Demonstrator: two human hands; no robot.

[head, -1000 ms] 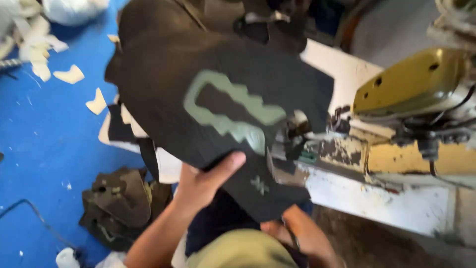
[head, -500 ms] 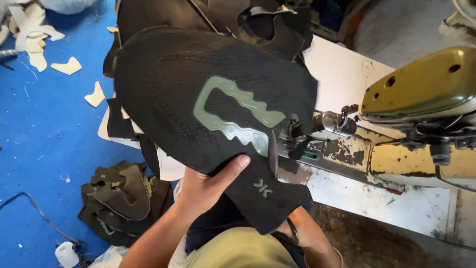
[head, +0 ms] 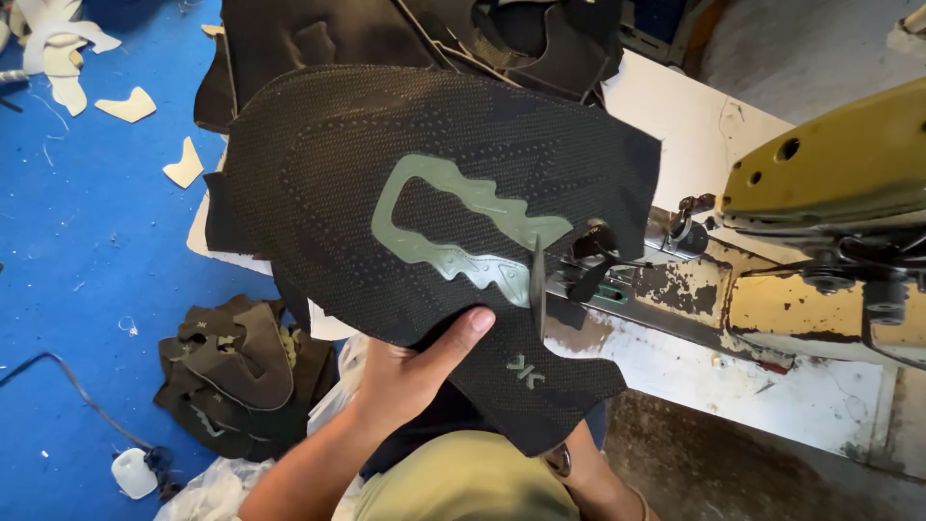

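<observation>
Across the half second just gone, our view has drawn closer and the black fabric piece [head: 328,193] has swung further over the sewing machine [head: 820,193], so its edge now lies at the needle area, which suggests the piece is being lined up for stitching rather than only carried. The blue floor [head: 87,289] fills the left of the view, with pale scraps [head: 125,104] scattered on it, and the white table [head: 694,116] runs under the machine. The fabric piece is the biggest thing we handle: a broad, dotted mesh shape with a green outlined patch [head: 453,227] near its middle, held above the table edge and touching the machine's arm. Below it on the floor sits a stack of cut pieces [head: 241,371] of the same dark sort. Our left hand [head: 410,371] is closed on the fabric's lower edge, thumb [head: 463,333] pressed on top and fingers hidden beneath. Our right hand [head: 588,482] shows only as a wrist under the cloth; we cannot tell whether it grips anything.
</observation>
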